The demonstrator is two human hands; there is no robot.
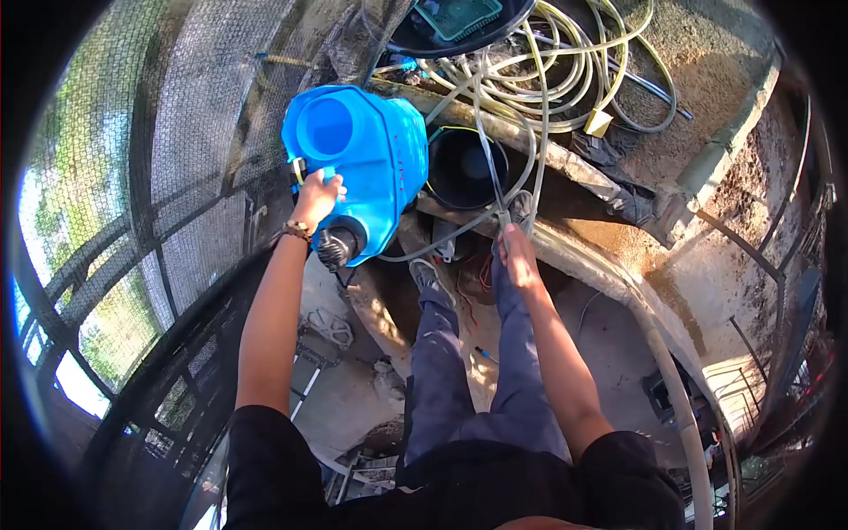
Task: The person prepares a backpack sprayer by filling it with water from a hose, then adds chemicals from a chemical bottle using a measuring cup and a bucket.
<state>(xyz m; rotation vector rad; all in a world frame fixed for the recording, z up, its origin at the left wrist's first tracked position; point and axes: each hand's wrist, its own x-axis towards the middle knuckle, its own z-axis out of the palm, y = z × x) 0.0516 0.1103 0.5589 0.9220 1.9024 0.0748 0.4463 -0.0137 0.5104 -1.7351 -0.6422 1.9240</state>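
Observation:
My left hand (320, 200) is wrapped round a handle on top of a blue plastic tank (375, 150). A wide round opening shows at the tank's upper end, and a black fitting (341, 242) sits near its lower end, beside my wrist. Farther right, my right hand (518, 256) is closed round the end of a clear hose (491, 168), just below a shoe. Between the tank and the hose stands a black bucket (466, 170) with a yellow edge; its inside is dark.
Coiled yellowish hoses (565, 75) lie at the top, beside a black basin (402, 35) holding a green basket (459, 16). A concrete ledge (565, 163) runs diagonally past my feet. Mesh netting (194, 106) rises on the left. A thick hose (667, 362) curves down the right.

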